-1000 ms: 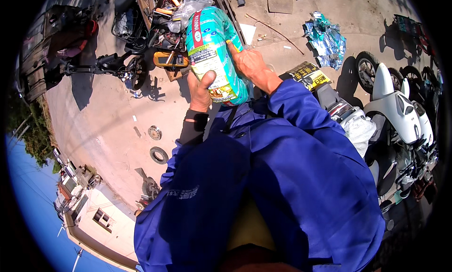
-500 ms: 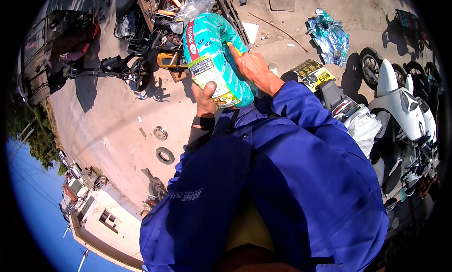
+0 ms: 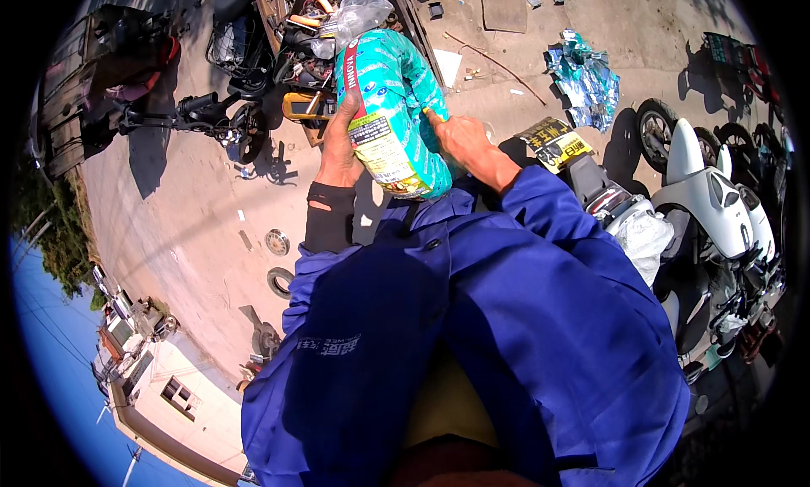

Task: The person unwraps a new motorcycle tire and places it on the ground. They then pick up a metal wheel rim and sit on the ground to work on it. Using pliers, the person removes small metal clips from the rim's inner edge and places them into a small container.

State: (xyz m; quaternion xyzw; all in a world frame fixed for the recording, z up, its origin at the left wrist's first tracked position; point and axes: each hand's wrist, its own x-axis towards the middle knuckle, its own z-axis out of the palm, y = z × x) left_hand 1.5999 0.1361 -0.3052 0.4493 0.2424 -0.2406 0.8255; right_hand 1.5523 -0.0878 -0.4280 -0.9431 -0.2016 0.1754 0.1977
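Ground: sunlit concrete yard (image 3: 194,209) lay under everything, strewn with small parts
Tyre: a tyre wrapped in teal printed plastic (image 3: 396,107) was held up before the chest, above the ground, its paper label facing the camera
Left hand: left hand (image 3: 339,154) gripped the tyre's left edge, fingers (image 3: 348,114) clamped round the wrapping, a black wrist cuff below it
Right hand: right hand (image 3: 462,143) pressed on the tyre's right side, forefinger stretched onto the wrapper, other fingers curled together
Clothing: blue jacket sleeves (image 3: 540,234) filled the lower view
Surroundings: white scooter (image 3: 717,200) stood at right; crumpled teal wrapper (image 3: 586,78) lay beyond; a crate of tools (image 3: 304,32) sat behind the tyre
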